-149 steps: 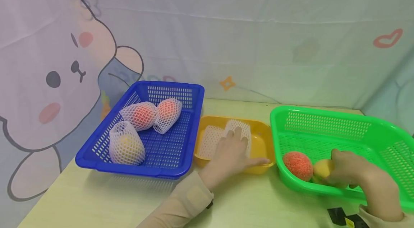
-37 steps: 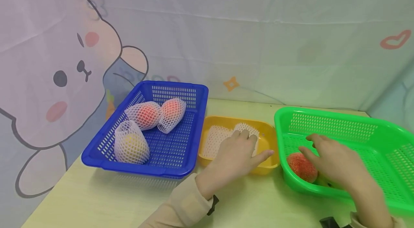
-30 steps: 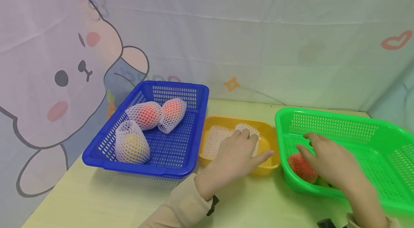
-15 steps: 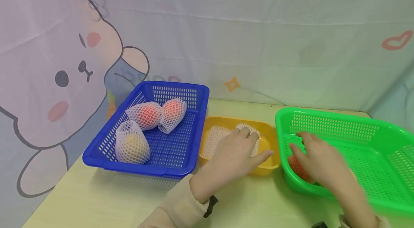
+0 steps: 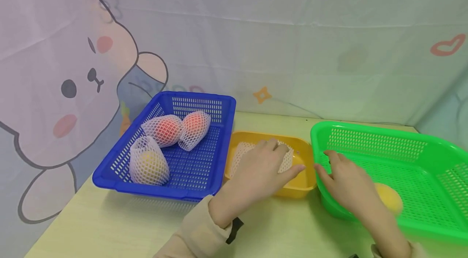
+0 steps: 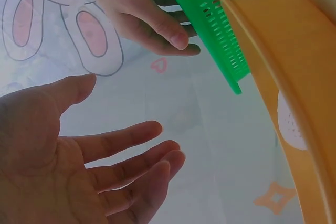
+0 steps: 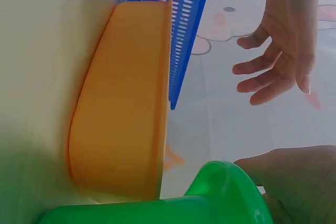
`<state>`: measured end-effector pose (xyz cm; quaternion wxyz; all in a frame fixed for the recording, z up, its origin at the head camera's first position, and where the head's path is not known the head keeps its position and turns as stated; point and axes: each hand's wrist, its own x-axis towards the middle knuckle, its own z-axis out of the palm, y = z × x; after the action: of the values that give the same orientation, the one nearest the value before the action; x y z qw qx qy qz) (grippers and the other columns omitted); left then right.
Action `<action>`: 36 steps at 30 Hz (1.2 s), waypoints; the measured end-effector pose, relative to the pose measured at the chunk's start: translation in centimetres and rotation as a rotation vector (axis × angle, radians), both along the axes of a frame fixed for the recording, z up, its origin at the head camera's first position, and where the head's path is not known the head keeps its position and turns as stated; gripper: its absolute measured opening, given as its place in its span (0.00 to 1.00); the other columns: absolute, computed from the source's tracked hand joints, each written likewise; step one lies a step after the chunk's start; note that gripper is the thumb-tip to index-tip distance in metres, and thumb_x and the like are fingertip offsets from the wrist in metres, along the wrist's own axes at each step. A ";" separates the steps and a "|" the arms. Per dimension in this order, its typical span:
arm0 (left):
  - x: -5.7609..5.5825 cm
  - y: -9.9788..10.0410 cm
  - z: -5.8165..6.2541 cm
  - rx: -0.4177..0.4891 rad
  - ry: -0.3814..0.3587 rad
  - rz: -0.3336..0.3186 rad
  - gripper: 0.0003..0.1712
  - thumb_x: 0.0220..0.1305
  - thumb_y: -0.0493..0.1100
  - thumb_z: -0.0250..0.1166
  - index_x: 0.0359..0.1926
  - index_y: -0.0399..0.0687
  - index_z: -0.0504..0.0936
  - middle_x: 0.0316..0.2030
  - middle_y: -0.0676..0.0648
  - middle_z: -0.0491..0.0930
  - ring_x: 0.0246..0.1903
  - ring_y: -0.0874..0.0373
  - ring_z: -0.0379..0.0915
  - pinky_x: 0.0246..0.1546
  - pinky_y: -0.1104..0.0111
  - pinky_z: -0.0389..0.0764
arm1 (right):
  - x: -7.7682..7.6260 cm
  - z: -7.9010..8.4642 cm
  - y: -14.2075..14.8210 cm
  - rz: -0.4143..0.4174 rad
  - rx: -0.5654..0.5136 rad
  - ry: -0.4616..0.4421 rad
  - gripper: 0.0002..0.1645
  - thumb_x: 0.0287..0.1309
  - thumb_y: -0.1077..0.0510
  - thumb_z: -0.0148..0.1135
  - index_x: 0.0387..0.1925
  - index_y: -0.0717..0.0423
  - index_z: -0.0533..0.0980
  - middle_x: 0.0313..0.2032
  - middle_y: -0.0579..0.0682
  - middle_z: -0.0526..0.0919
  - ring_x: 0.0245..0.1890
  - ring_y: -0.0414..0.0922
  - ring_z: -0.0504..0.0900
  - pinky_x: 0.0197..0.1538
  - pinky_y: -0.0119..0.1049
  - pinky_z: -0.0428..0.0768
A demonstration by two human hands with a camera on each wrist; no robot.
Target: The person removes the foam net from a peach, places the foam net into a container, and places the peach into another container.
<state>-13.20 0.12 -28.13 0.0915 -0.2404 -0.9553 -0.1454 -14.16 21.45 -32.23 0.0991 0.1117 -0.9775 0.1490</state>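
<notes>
My left hand (image 5: 257,168) hovers over the orange-yellow tray (image 5: 302,178), palm down, fingers relaxed and slightly bent; the left wrist view shows its palm with nothing in it. Below it lie white foam fruit nets (image 5: 287,159), partly covered by the hand. Over the left side of the green basket (image 5: 420,140) is my right hand (image 5: 351,185), thumb and fingers apart, with no held thing visible. A yellow fruit (image 5: 389,198) sits in that basket, to the right of this hand and partly behind the wrist. The red fruit is hidden from the head view.
At left stands a blue basket (image 5: 213,156) with two reddish fruits (image 5: 168,131) and one yellow fruit (image 5: 149,165), all in white foam nets. The tray stands between both baskets on a pale table (image 5: 109,221). A printed curtain (image 5: 256,46) hangs behind.
Earlier my right hand was down at the yellow fruit in the green basket; it has since risen and shifted left, over the red fruit. My left hand stays at the tray, its fingers slightly moved.
</notes>
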 end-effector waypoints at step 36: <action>-0.1 -4.9 -0.9 0.011 0.150 0.017 0.14 0.69 0.44 0.57 0.51 0.45 0.80 0.40 0.47 0.79 0.40 0.54 0.75 0.32 0.66 0.79 | -0.4 -2.8 -2.2 0.011 0.065 0.249 0.25 0.58 0.62 0.56 0.51 0.80 0.67 0.39 0.72 0.80 0.33 0.62 0.82 0.26 0.48 0.80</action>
<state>-13.31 -4.74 -28.98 0.1652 -0.2420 -0.9470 -0.1316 -14.52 19.24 -34.99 0.2152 0.1377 -0.9613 0.1027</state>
